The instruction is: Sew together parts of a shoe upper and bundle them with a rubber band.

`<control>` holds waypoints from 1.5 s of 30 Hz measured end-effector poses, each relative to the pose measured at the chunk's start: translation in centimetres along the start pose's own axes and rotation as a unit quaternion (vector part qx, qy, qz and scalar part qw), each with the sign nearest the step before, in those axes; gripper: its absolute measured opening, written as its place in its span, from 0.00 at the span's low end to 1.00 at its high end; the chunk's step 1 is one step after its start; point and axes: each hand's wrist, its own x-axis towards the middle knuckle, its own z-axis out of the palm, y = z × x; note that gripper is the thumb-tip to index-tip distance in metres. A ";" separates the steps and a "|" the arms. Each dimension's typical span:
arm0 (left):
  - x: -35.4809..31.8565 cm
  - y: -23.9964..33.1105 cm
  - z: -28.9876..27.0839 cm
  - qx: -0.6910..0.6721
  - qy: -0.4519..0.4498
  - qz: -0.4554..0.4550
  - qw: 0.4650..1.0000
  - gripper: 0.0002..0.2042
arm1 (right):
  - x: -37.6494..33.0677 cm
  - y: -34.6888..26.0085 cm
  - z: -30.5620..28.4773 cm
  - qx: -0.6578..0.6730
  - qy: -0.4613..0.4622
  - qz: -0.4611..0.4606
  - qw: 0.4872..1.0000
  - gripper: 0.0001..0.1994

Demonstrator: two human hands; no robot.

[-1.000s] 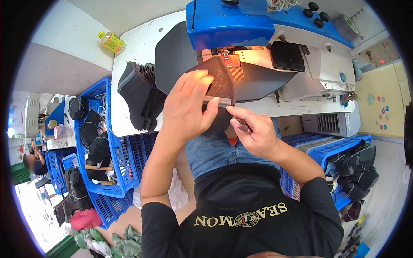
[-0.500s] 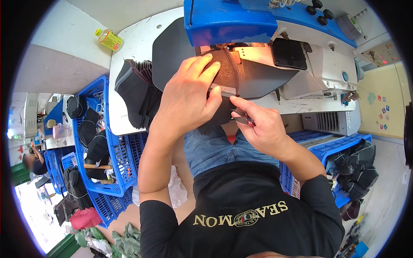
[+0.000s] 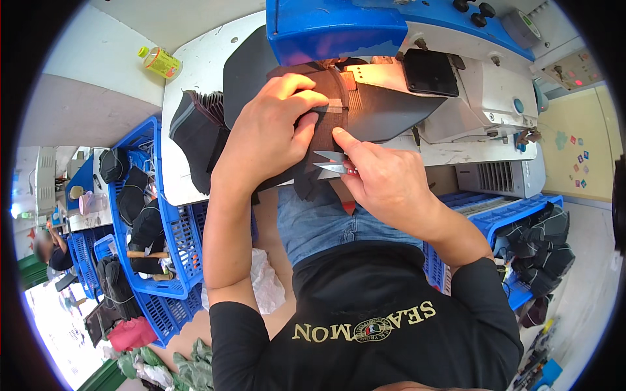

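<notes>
Dark brown fabric lies under the lamp-lit end of a blue-topped sewing machine, its lower part hanging over the table edge toward my lap. My left hand is closed on the fabric's left side, fingers bent and thumb drawn in; the fingertips are partly hidden. In my right hand is a pair of thread snips with a red grip. Its two pointed blades are apart and point left, beside the hanging fabric. The right index finger reaches up against the fabric.
A stack of dark cut pieces lies left on the white table, with a yellow bottle behind it. A black phone rests on the machine. Blue crates with dark bundles flank me. Another person sits far left.
The fabric and my left hand have shifted slightly left and nearer. My right hand has moved left, and the snips' blades now show fully, spread apart by the fabric.
</notes>
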 end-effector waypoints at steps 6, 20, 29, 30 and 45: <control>0.3 -0.7 0.2 0.005 0.005 -0.004 1.000 0.08 | 0.9 -0.2 0.0 -0.073 -0.005 0.000 0.997 0.20; 1.1 -2.3 0.0 0.078 0.007 -0.003 0.997 0.19 | 3.8 1.3 -0.1 -0.112 0.003 -0.011 0.994 0.09; 3.2 -4.2 -0.3 0.046 -0.009 -0.041 0.998 0.16 | 3.6 1.5 -0.2 -0.086 -0.030 -0.001 0.996 0.12; 3.4 -4.8 -0.3 0.027 -0.014 -0.053 0.998 0.16 | 3.6 1.4 -0.2 -0.081 -0.015 -0.007 0.997 0.12; 0.6 -7.5 0.1 0.153 0.140 -0.071 0.976 0.12 | 5.2 1.5 1.4 -0.104 0.116 0.018 0.988 0.09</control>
